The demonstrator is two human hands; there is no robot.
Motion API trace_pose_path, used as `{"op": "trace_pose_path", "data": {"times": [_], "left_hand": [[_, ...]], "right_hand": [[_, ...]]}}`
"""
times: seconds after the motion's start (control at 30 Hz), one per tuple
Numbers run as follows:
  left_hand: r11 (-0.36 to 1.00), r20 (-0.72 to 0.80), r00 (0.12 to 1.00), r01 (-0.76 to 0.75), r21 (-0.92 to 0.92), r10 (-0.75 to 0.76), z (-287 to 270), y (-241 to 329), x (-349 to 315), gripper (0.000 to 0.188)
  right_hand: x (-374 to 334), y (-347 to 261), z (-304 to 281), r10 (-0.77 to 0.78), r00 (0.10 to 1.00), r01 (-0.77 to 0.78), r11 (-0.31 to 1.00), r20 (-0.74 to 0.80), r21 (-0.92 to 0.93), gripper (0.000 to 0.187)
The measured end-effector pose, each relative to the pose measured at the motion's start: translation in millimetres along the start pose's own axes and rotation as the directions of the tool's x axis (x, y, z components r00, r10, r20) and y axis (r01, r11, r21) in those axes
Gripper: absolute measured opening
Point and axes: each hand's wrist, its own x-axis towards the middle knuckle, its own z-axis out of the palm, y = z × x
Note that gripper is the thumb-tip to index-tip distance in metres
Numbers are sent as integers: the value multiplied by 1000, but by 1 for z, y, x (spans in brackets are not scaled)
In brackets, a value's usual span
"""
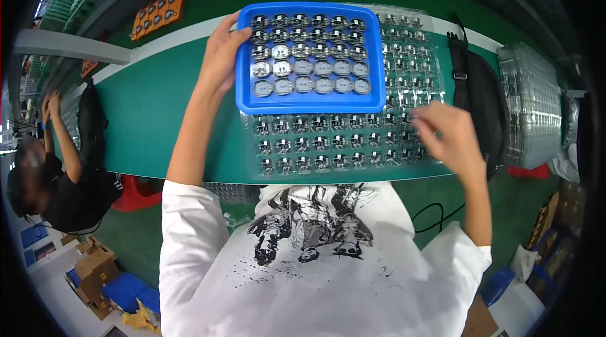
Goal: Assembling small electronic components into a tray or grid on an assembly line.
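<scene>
My left hand (222, 53) grips the left rim of a shallow blue plastic tray (242, 94), thumb over the edge. Inside it, rows of small round metal parts (320, 50) lie side by side; the far rows show dark, shiny tops, while the near rows show pale grey faces. Beneath the blue tray lies a larger clear plastic blister tray (350, 170), its pockets filled with similar small dark-and-silver parts (319, 124). My right hand (448, 135) hovers by this tray's right side, fingers curled towards the thumb; whatever may be between them is hidden.
The green table (151, 122) curves around me. On the right rest a black bag (483, 97) and stacked clear plastic trays (530, 103). An orange tray (158, 14) with round parts stands at the far left. A co-worker (53, 176) sits left, near another dark bag (93, 122).
</scene>
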Motion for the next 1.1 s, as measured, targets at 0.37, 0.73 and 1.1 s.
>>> {"op": "trace_pose_path", "data": {"times": [0.37,0.73,1.1], "left_hand": [[865,-130,950,-197,461,286,10,-18,-5,33],[564,-150,893,-131,815,425,18,-18,-13,33],[557,-99,834,-269,786,542,13,-28,-10,31]], "right_hand": [[8,-21,64,10,990,23,973,141,-230,10],[49,-14,28,-49,999,48,998,-18,-40,12],[60,3,47,-114,993,110,988,-31,-109,15]]}}
